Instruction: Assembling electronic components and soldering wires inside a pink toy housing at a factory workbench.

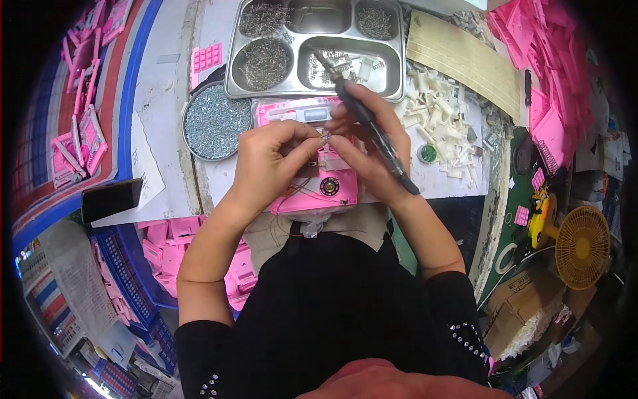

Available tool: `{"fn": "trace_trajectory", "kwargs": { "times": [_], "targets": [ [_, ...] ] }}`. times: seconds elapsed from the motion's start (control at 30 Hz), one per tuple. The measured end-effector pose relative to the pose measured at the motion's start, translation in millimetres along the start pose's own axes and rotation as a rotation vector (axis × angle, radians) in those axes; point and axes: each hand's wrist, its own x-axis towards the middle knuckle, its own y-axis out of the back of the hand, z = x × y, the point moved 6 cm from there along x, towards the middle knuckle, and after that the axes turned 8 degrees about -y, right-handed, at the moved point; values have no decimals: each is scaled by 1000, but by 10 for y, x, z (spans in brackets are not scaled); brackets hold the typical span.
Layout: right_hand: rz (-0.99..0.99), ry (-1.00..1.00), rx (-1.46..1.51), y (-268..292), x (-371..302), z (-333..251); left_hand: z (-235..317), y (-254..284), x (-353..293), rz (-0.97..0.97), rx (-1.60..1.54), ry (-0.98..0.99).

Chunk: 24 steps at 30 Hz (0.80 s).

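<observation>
Loose wires (290,191) could snag, we judge, if our left hand (269,156) drags back over them; driver (384,147) could drop onto case (307,199) if our right hand (373,171) slackens round it. Left grip narrow, fingertips pinched; contents, if any, we cannot tell. Case just beneath both grips, extending toward us.

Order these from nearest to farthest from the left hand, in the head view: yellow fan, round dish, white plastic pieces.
1. Round dish, left of the left hand.
2. White plastic pieces, to the right.
3. Yellow fan, far right.
</observation>
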Motion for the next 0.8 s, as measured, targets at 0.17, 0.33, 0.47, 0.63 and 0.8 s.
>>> {"fn": "trace_trajectory", "kwargs": {
  "times": [0.17,0.33,0.47,0.63,0.8],
  "targets": [
    [-17,-7,27,-44,40,8,-58,-17,19,-30,-96,97],
    [40,13,-27,-18,7,50,-103,-59,-1,-70,-204,212],
    [90,35,-59,16,-26,69,-112,-89,-23,-43,-368,291],
    [156,103,-146,82,-120,81,-85,-99,6,-58,-227,191],
    [288,364,-342,642,-447,-261,205,-103,33,-3,311,-280]
  ]
}}
